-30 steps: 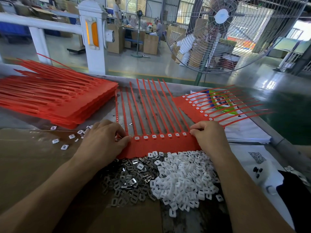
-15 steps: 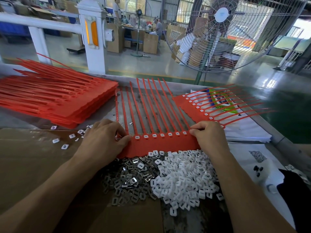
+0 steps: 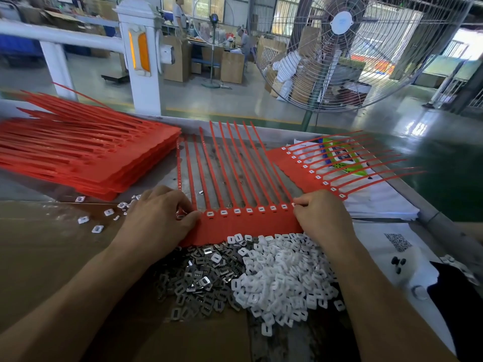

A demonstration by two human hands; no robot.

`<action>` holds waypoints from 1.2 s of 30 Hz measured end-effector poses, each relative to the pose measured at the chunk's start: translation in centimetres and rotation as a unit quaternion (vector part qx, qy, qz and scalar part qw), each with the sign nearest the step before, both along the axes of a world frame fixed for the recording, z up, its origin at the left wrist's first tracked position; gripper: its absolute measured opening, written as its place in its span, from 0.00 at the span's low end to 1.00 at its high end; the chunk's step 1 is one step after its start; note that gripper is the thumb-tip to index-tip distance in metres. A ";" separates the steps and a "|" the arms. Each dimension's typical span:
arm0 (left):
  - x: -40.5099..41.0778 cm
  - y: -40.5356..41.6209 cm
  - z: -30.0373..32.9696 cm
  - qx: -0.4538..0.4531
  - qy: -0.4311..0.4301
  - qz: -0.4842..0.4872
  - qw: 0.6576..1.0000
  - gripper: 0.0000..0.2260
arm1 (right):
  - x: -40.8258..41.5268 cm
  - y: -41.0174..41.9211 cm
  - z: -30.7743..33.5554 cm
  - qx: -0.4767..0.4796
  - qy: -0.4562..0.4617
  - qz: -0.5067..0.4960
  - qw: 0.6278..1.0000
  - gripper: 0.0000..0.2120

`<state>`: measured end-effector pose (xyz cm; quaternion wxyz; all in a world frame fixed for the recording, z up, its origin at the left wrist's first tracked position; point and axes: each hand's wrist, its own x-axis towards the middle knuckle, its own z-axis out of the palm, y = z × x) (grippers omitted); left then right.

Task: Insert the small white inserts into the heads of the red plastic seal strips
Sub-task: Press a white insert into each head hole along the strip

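Observation:
A red sheet of joined seal strips (image 3: 248, 226) lies flat before me, its tails pointing away. Several heads along its row carry white inserts (image 3: 236, 211). My left hand (image 3: 156, 218) has curled fingers on the sheet's left end, thumb pressing near the leftmost head. My right hand (image 3: 321, 218) pinches the right end, fingertips at the last head. In front of the sheet lies a heap of loose white inserts (image 3: 277, 278) beside a heap of small metal clips (image 3: 198, 280).
A thick stack of red strip sheets (image 3: 86, 155) lies at the left. Another filled sheet (image 3: 313, 168) rests on printed bags at the right. Loose inserts (image 3: 96, 220) are scattered on the cardboard. A large floor fan (image 3: 342, 48) stands beyond the table edge.
Almost nothing has shifted. Both hands stay at the two ends of the sheet; only my fingertips moved slightly.

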<state>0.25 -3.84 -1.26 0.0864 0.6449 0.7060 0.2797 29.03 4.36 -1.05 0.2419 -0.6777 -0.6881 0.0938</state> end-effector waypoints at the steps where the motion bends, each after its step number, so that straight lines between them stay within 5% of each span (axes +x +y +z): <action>1: 0.0 0.0 0.0 0.001 -0.001 0.000 1.000 0.06 | -0.1 -0.2 0.2 -0.008 -0.021 0.003 1.000 0.10; 8: 0.1 0.1 0.1 -0.005 0.003 0.000 1.000 0.06 | -1.7 -1.2 1.5 -0.020 -0.198 0.010 0.980 0.13; 17: -0.2 0.1 0.0 0.000 -0.008 0.003 1.000 0.07 | -0.7 -1.9 1.5 0.003 -0.051 -0.007 0.999 0.13; 29: -0.1 0.0 0.1 -0.008 -0.002 -0.003 1.000 0.06 | -1.5 -1.8 1.6 -0.005 -0.183 0.008 0.983 0.13; 36: -0.1 0.0 0.1 0.001 -0.005 0.000 1.000 0.06 | -1.8 -2.1 1.5 0.053 -0.096 0.019 0.994 0.13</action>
